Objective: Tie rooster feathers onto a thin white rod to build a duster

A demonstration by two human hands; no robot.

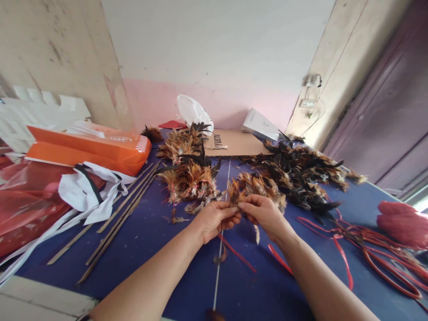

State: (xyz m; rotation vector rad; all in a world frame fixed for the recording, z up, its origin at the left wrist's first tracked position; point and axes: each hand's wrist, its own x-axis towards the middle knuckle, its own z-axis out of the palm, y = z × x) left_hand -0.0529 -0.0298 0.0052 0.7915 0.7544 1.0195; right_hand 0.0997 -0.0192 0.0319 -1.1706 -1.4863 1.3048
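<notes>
My left hand (219, 220) and my right hand (261, 209) meet over the middle of the blue table, fingertips pinched close together. Between them is a small bunch of brown feathers (236, 192), its lower ends hidden by my fingers. A thin red plastic strip (238, 254) trails below my left hand; whether I hold it is unclear. Just beyond my right hand lies a pile of brown feathers (262, 185). Left of centre sits a heap of tied feather bunches (192, 178), with red ties showing.
Black and brown feathers (297, 169) spread at the right. Red plastic strips (364, 249) tangle near a pink-red bundle (403, 223). Thin bamboo sticks (117, 227), an orange bag (90, 147) and white straps (88, 191) lie left. Flat cardboard (237, 142) lies behind.
</notes>
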